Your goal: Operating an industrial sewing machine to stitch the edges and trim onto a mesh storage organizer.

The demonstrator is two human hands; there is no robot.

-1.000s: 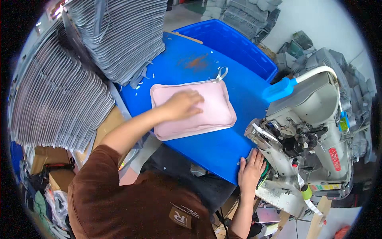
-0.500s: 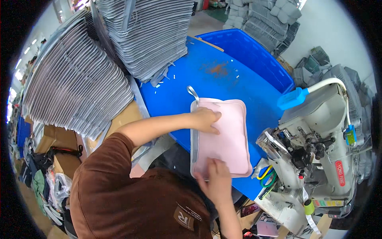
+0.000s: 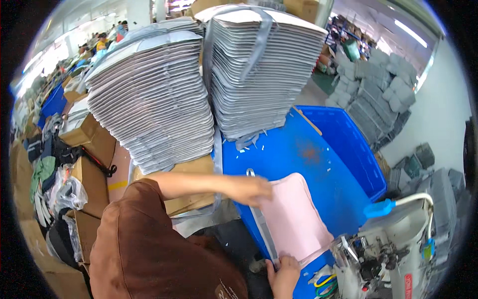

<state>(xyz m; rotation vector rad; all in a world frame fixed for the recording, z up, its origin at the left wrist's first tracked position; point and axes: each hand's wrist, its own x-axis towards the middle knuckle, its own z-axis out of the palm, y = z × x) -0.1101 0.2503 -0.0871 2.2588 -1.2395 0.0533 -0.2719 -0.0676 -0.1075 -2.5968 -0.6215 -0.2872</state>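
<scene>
The pink padded fabric panel (image 3: 294, 214) lies flat on the blue desk (image 3: 343, 189), in front of the person, with its near end close to the desk's edge. Along its left side runs a grey strip (image 3: 264, 229), and a small pale loop (image 3: 250, 172) stands up at the far left corner.

The left hand (image 3: 253, 190) reaches across to that corner, its fingers over the panel's edge. It is blurred — I cannot tell how far open it is or whether it has hold of the fabric. The right hand (image 3: 286, 278) is at the near end, half open, fingers bent and the thumb spread apart from them, touching the edge; whether it pinches the panel I cannot tell.

Just right of the right hand lie scissors with yellow and green handles (image 3: 326, 285), near a sewing machine (image 3: 386, 244). A blue lamp head (image 3: 379, 208) on a white curved neck is above the machine. Beyond the panel, a rust-coloured patch (image 3: 309, 152) marks the desk, and a blue plastic crate (image 3: 351, 135) stands past its far right edge. To the left rise two tall stacks of grey-edged panels (image 3: 154, 94) — the nearer one above brown cardboard (image 3: 191, 184).
</scene>
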